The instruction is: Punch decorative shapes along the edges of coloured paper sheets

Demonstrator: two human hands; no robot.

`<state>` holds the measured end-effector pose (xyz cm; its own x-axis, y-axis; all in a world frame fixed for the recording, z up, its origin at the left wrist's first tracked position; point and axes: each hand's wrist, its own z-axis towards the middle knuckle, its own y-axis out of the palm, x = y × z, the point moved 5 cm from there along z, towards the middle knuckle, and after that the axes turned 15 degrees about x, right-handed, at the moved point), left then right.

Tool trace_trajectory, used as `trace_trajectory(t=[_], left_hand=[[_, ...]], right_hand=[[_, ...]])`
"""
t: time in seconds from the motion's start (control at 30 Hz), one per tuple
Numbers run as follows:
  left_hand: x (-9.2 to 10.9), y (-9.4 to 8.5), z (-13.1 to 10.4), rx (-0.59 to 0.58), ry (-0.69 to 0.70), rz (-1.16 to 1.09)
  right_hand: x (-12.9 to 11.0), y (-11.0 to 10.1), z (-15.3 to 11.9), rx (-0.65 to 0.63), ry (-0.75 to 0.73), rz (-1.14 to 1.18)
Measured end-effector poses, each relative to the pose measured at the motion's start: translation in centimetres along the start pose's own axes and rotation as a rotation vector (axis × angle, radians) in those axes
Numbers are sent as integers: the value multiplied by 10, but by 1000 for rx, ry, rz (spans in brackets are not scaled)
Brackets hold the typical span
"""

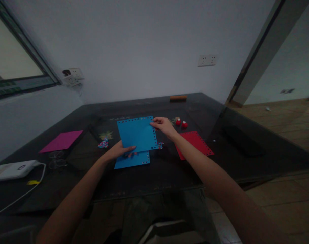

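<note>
Pinching right hand (164, 125): is clamped on the upper blue sheet (137, 134) near its upper right corner, with fingertips together at the edge.
Left hand (122, 148): is clamped on the same sheet at its lower left, with thumb on the near face and fingers behind, showing below the edge.
Upper blue sheet: stands between both hands, over the near middle of the dark table (154, 181); bears small holes along the top and right edges.
Lower blue sheet (131, 166): lies just below the upper one, partly hidden by it; shows holes down the right edge.
Red sheet (198, 145): lies to the right, partly behind the right forearm, with holes along its right edge.
Magenta sheet (61, 140): lies well apart, on the left of the table.
Small red pieces (184, 124): sit as a pair beyond the red sheet, each with a white spot on top.
Multicoloured bits (103, 143): lie in a cluster just left of the blue sheets.
Brown bar (178, 98): lies at the far edge, near the wall (144, 51).
White device (14, 170): rests at the left, joined to a white cable (44, 173), near a yellow strip (33, 182).
</note>
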<state>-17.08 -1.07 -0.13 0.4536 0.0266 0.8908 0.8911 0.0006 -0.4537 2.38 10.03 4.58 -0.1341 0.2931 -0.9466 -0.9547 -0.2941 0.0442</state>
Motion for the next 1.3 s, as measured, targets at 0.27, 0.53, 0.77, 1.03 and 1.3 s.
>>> trace_trajectory(t=[0.27,0.53,0.77,1.03,1.3], left_hand=[[-9,-2,4,48,-7,8],[-7,-2,5,72,11,23],[-8,-5,6,83,48,60],[-9,-5,8,81,59,60],[-10,-7,9,112,59,47]], right_hand=[[1,-1,1,1,-24,-3],[3,-1,4,-9,-35,30],[-1,-3,2,8,-64,13],[4,-4,4,16,-39,22],[5,-5,4,38,-25,3]])
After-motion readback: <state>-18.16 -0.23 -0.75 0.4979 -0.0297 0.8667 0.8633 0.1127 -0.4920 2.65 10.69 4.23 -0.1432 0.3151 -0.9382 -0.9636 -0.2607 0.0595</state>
